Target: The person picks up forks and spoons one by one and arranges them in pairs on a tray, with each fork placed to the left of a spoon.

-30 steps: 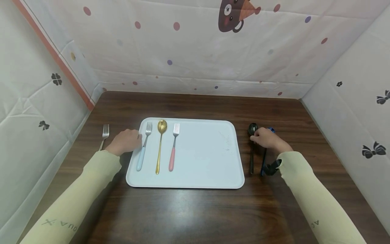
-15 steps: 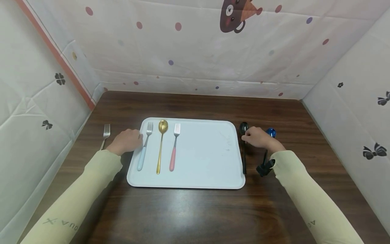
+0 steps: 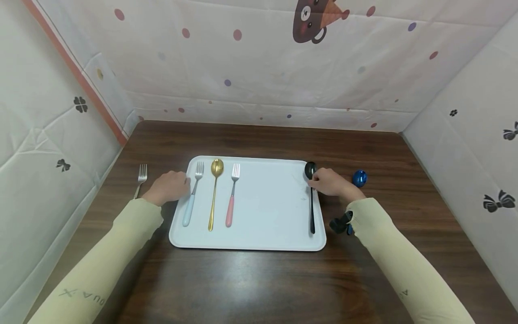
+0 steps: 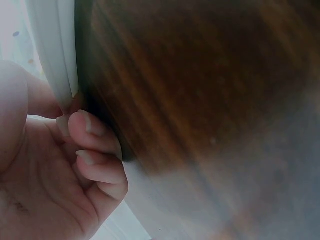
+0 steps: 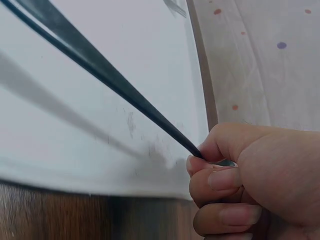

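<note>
My right hand [image 3: 328,182] pinches a black spoon [image 3: 311,204] just behind its bowl, over the right side of the white tray [image 3: 267,202]. In the right wrist view the fingers [image 5: 212,177] pinch the dark handle [image 5: 100,65], which casts a separate shadow on the tray [image 5: 60,135], so it hangs a little above it. My left hand [image 3: 167,186] rests against the tray's left edge; its loosely curled fingers [image 4: 92,132] touch the rim [image 4: 55,75]. On the tray's left lie a blue-handled fork [image 3: 191,198], a gold spoon [image 3: 213,193] and a pink-handled fork [image 3: 231,198].
A silver fork [image 3: 140,178] lies on the brown table [image 3: 251,283] left of the tray. A blue spoon's bowl [image 3: 359,178] shows right of my right hand, its handle hidden by the forearm. Patterned sheet walls close in the back and both sides.
My right hand has carried the black spoon leftward, from the table beside the blue spoon to over the tray's right side. The left hand has not moved.
</note>
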The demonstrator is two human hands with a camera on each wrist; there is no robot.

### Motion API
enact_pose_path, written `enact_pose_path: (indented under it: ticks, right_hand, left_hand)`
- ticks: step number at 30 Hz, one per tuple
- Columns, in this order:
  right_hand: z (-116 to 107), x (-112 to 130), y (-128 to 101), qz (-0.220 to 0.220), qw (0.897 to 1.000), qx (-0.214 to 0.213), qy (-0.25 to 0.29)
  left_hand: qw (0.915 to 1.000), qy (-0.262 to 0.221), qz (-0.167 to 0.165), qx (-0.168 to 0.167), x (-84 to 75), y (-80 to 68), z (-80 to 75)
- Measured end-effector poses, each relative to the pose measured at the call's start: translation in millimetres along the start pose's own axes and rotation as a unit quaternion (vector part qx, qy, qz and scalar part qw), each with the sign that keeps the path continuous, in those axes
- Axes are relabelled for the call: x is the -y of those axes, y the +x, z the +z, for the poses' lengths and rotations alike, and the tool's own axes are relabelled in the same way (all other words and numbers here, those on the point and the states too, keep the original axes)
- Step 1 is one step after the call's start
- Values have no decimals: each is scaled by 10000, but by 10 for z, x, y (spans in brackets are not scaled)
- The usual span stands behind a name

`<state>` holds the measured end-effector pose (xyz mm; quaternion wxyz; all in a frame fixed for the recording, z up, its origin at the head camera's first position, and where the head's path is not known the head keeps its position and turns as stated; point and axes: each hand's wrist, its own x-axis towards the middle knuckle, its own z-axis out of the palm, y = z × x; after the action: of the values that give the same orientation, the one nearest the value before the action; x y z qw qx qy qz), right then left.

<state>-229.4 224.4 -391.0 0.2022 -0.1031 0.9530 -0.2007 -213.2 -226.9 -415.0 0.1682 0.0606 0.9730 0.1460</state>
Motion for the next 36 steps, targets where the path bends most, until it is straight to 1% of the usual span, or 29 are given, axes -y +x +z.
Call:
enact_pose_path:
  ticks: [8, 16, 20, 27, 36]
  right_hand:
    - [76, 115, 80, -146, 9999, -7, -68]
    - [140, 255, 131, -124, 9999, -22, 96]
    - [176, 320, 146, -183, 9998, -55, 87]
    - [216, 415, 171, -134, 9999, -75, 73]
    - [277, 505, 241, -183, 9998, 21, 99]
  left_hand:
    - [10000, 16, -4, -14, -2, 4, 8]
    - [10000, -10, 35, -71, 0, 1, 12]
    - [10000, 0, 40, -77, 7, 6, 18]
    - [10000, 7, 9, -48, -3, 2, 11]
    - [10000, 52, -15, -51, -6, 6, 9]
